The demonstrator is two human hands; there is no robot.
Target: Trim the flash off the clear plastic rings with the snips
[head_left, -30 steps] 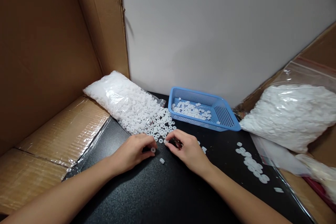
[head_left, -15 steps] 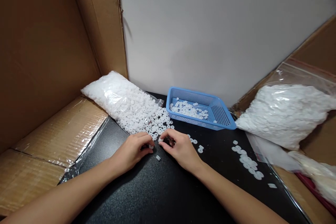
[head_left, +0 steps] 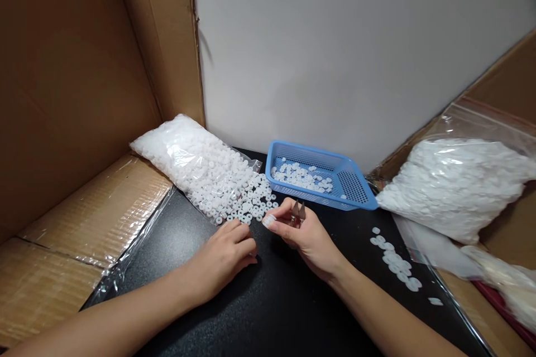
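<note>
My right hand point(head_left: 307, 240) pinches a short stack of small white plastic rings point(head_left: 269, 221) between thumb and fingertips. A small metal tool with two pointed blades point(head_left: 298, 211) sticks up from the same hand; its lower part is hidden. My left hand point(head_left: 232, 251) rests low over the black table, fingers curled, and whatever they hold is out of sight. Loose white rings point(head_left: 251, 201) spill from a clear plastic bag point(head_left: 184, 150) just beyond both hands.
A blue perforated basket point(head_left: 322, 196) with white pieces inside stands behind my right hand. To the right, more white discs point(head_left: 396, 261) lie on the black table point(head_left: 268, 312). A full clear bag point(head_left: 456, 184) leans at the far right, cardboard point(head_left: 79, 195) at the left.
My right hand has turned and moved slightly right, showing the stack of rings and the pointed blades. My left hand has moved slightly right and down, and the loose white piece between the hands is no longer visible.
</note>
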